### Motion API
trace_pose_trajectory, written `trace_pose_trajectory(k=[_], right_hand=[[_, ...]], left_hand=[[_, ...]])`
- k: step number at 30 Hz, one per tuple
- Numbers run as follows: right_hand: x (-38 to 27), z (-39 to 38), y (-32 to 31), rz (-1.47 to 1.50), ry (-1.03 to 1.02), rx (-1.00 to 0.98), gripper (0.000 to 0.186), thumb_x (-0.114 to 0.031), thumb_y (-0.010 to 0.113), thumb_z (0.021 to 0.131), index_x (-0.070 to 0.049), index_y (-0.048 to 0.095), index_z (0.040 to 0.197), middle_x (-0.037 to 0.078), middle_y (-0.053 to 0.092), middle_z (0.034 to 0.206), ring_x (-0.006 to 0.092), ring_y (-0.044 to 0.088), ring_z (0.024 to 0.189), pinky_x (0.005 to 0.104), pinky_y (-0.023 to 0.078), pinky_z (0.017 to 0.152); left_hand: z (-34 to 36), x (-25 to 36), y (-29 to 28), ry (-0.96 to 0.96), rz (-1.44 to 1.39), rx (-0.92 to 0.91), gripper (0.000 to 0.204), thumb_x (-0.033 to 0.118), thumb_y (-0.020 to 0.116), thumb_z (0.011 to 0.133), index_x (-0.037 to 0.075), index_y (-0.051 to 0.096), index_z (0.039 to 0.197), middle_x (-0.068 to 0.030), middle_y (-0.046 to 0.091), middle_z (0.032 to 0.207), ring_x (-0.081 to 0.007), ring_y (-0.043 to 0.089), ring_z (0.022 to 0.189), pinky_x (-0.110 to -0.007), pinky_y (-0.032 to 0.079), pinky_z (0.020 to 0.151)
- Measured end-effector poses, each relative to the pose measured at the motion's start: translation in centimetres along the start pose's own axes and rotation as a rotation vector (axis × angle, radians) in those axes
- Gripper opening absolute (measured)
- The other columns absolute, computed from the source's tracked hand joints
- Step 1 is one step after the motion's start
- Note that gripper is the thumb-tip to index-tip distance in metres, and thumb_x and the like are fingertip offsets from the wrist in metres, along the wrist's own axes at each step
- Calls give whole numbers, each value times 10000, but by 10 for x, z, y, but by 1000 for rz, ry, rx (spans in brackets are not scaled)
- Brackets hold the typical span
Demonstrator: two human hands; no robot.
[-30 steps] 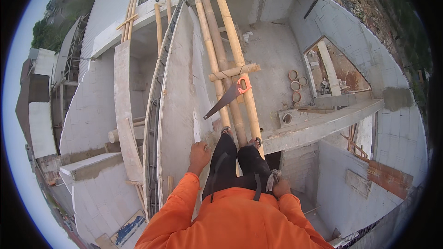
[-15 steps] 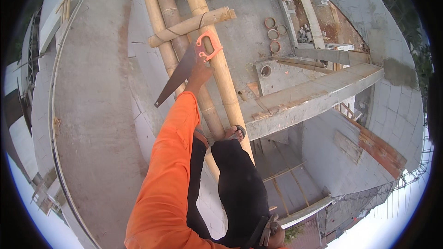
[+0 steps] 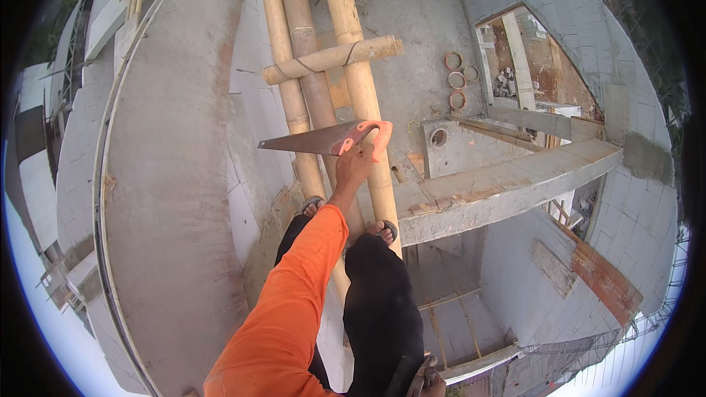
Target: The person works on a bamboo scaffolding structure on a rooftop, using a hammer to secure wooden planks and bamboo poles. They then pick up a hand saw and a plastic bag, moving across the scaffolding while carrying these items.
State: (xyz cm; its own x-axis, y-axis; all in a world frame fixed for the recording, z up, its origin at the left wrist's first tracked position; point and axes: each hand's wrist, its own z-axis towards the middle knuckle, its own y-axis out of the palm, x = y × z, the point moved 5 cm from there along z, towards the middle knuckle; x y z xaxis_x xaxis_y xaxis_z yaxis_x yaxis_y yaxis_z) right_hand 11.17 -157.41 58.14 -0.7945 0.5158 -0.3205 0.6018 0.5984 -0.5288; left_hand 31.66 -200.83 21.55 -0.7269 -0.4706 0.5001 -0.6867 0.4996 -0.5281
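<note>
Clearly, the person's left hand [image 3: 354,167] is wrapped around the orange handle [image 3: 382,141] of a handsaw [image 3: 312,138], just on the near side of the short bamboo crosspiece [image 3: 331,59], its blade pointing left. The hands are well apart: the right hand [image 3: 435,387], farthest back from the crosspiece at the lower edge, is beside a metal thing [image 3: 421,376]; whether it grips this I cannot tell.

Three long bamboo poles [image 3: 362,92] run beneath the crosspiece, and dark lashing [image 3: 351,52] winds around it. Nearer the person than the crosspiece, the left foot [image 3: 312,208] and right foot [image 3: 383,231], in dark sandals, stand on the poles, below black trousers [image 3: 382,309].

Right of the crosspiece, four reddish-rimmed rings [image 3: 455,70] lie on the floor below. Nearer than these, a concrete beam [image 3: 507,184] reaches rightward. Left of the crosspiece spreads a broad grey concrete surface [image 3: 176,125].
</note>
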Motion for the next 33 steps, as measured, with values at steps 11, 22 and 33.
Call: trace_pose_trajectory(k=[11,22,33], right_hand=[[43,37,14,-136,-73,-48,564,-281,573,822,-21,396,1290,208,610,721,346,609,621,407,477,503],[-18,80,-109,155,127,164,402,-338,692,690,5,628,888,235,650,807,407,634,787,464,497,665],[-132,65,-230,-14,102,-15,471,-398,627,749,4,621,994,217,654,904,352,632,898,413,491,757]], left_hand=[[-329,-22,-157,-302,-524,300,149,163,626,705,79,683,814,-68,634,733,-175,609,729,-310,459,667],[-536,19,-395,14,-992,773,447,-52,581,683,22,499,1116,-132,613,870,-219,621,791,-313,503,668],[-508,-93,-422,-465,-173,1155,269,79,575,664,2,636,914,-198,648,839,-372,620,818,-429,485,734]])
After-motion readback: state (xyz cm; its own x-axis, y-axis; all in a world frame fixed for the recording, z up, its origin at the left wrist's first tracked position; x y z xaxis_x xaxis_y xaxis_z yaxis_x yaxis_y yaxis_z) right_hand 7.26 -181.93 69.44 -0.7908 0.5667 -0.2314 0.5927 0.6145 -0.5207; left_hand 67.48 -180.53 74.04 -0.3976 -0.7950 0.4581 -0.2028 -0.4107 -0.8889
